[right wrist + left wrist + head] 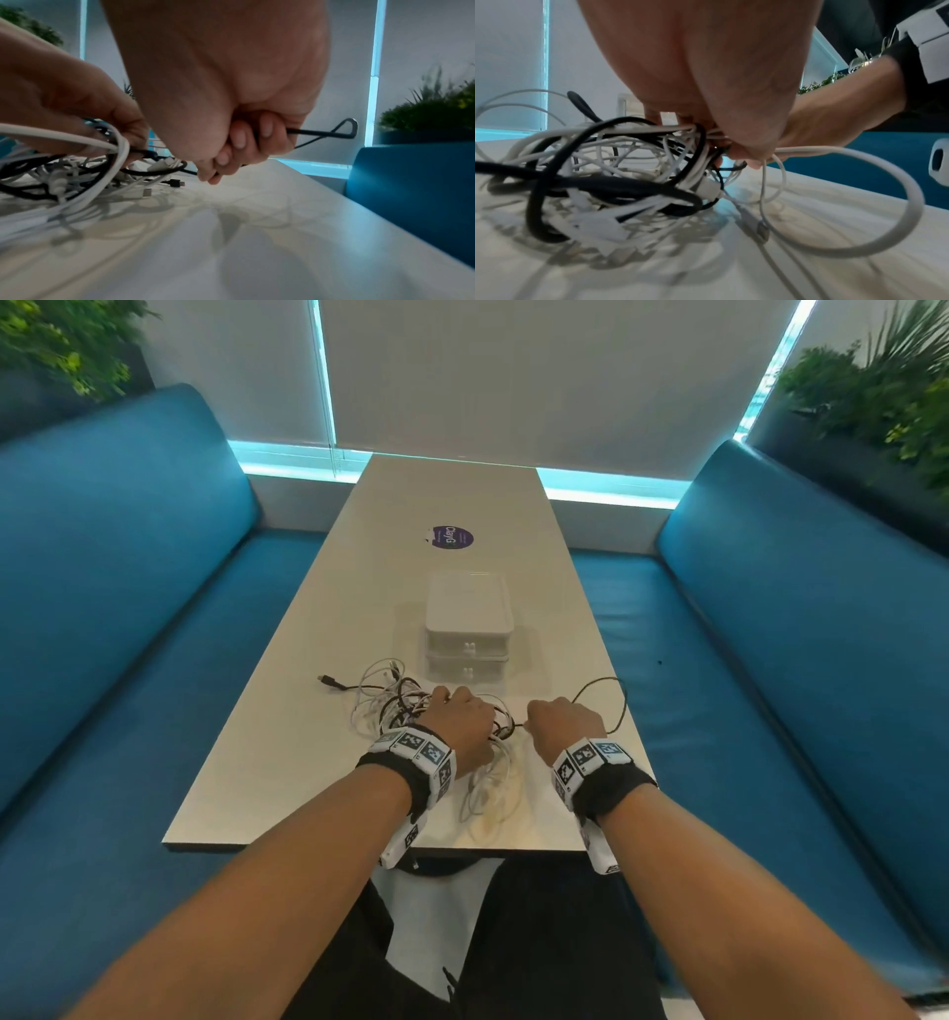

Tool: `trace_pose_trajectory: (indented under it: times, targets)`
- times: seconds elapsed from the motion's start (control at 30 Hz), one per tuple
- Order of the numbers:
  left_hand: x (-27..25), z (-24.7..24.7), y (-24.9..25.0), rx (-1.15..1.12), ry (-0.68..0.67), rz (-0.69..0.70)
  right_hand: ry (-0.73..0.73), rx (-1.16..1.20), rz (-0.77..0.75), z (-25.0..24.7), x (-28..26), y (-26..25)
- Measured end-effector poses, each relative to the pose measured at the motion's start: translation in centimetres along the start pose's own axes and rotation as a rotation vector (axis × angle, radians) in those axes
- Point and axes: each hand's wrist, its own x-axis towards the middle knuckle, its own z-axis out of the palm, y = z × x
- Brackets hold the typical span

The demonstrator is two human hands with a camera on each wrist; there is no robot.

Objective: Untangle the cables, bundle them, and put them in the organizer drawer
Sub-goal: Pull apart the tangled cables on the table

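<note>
A tangle of white and black cables [390,706] [608,174] lies on the white table [287,762], just in front of a small white organizer with two shut drawers [468,634]. My left hand [462,719] grips the right side of the tangle, its fingers [741,156] curled round several strands. My right hand [562,719] is fisted on one black cable [611,701] [321,133], which loops out to the right and runs back into the tangle. Its curled fingers [239,140] show clearly in the right wrist view. A black plug [326,681] sticks out at the tangle's left.
Blue bench seats [128,608] [801,634] flank the narrow table. A purple round sticker [452,537] lies beyond the organizer. Loose white loops [488,793] trail toward the table's near edge. Plants [883,403] stand behind the benches.
</note>
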Motion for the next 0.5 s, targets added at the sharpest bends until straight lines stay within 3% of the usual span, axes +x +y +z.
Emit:
trace_pose_trajectory:
  times: [0.27,0.4,0.5]
  targets:
    - [-0.5,0.8,-1.2,0.097,0.104,0.06,0.034,-0.072,0.041,-0.4,-0.2,1.3]
    - [-0.5,0.3,-1.5,-0.096,0.109,0.042,-0.024,-0.033,0.144,-0.5,-0.4,1.9]
    - [0.1,-0.4,-1.0,-0.298,0.161,0.022,-0.03,-0.003,0.135,-0.8,-0.6,1.3]
